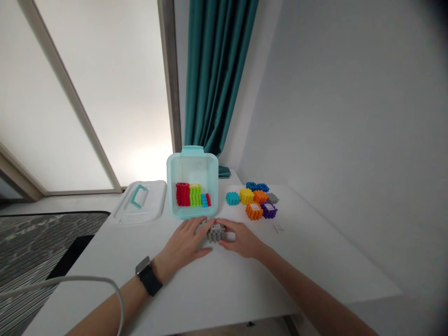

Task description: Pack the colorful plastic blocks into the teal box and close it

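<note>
A grey toothed block [215, 232] rests on the white table [210, 284] just in front of me. My left hand [187, 242] lies against its left side with fingers curled round it, a black watch on the wrist. From the right, my right hand [241, 239] cups the same block. Behind them stands a pale teal clear box [192, 163] with red, green and blue toothed blocks [192, 194] stacked inside.
A clear lid with a teal handle [140, 201] lies left of the box. A cluster of teal, yellow, orange, blue, grey and purple blocks [255, 200] sits to the right. A small white label [278, 228] lies nearby. Wall right, teal curtain behind.
</note>
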A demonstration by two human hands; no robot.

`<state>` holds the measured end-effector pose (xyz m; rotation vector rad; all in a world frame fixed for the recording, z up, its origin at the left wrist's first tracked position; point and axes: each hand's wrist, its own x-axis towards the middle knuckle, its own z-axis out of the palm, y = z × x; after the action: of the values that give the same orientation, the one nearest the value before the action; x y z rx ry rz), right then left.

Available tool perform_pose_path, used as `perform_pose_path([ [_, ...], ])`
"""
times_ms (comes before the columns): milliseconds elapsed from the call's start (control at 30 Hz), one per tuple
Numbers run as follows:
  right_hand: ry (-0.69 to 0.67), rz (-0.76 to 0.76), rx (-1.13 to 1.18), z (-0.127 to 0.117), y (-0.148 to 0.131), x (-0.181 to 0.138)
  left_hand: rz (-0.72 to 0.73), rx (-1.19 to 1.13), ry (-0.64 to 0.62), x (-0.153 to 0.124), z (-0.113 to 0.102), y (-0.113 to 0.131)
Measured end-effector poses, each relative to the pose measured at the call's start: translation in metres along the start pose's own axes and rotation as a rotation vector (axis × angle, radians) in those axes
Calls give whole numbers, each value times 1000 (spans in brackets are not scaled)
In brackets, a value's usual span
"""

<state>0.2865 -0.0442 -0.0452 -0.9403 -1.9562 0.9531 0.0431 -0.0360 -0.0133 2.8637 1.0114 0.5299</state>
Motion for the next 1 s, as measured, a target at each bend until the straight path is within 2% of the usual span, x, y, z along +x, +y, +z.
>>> perform_pose_path([
  [133, 11, 20, 123, 9, 7, 7, 69, 257, 55, -2, -6, -4],
  [367, -8, 54, 237, 18, 1, 14, 196, 310, 133, 1, -9, -14],
  [500, 7, -35, 5, 15, -9, 16, 151, 242, 165, -2, -12, -18],
  [633, 130, -209, -395, 13, -22, 19, 86, 191, 175, -4, -14, -21],
  [700, 153, -248, -505, 14, -27, 22, 60, 163, 188, -4, -14, -22],
  [833, 125, -300, -548, 21, -30, 30, 40, 133, 246, -5, -13, -24],
  [1000, 139, -365, -562, 28, -27, 40, 83, 167, 271, -10, -17, -29],
])
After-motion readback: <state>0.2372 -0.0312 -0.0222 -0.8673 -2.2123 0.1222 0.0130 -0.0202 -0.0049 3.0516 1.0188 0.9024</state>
